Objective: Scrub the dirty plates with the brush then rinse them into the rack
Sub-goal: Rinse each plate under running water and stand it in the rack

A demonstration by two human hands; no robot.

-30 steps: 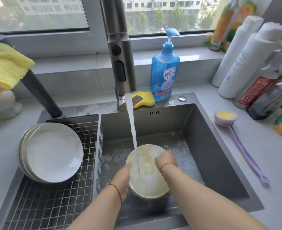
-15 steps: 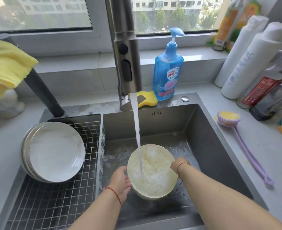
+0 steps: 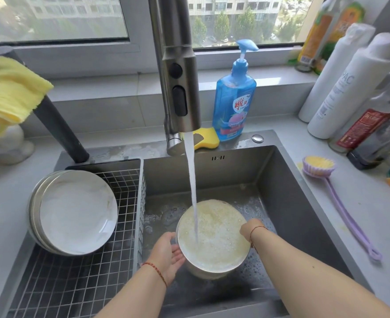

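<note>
Plate (image 3: 214, 239), sudsy, now sits between both hands, left hand (image 3: 166, 255) cupping, right hand (image 3: 250, 229) off its face gripping the rim: rinsing underway.

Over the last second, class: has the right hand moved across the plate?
Yes. The right hand has slid from near the water stream out to the plate's right rim, toward the sink's right wall.

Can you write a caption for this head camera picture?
Both hands hold a sudsy plate under the running faucet, beside clean plates racked.
</note>
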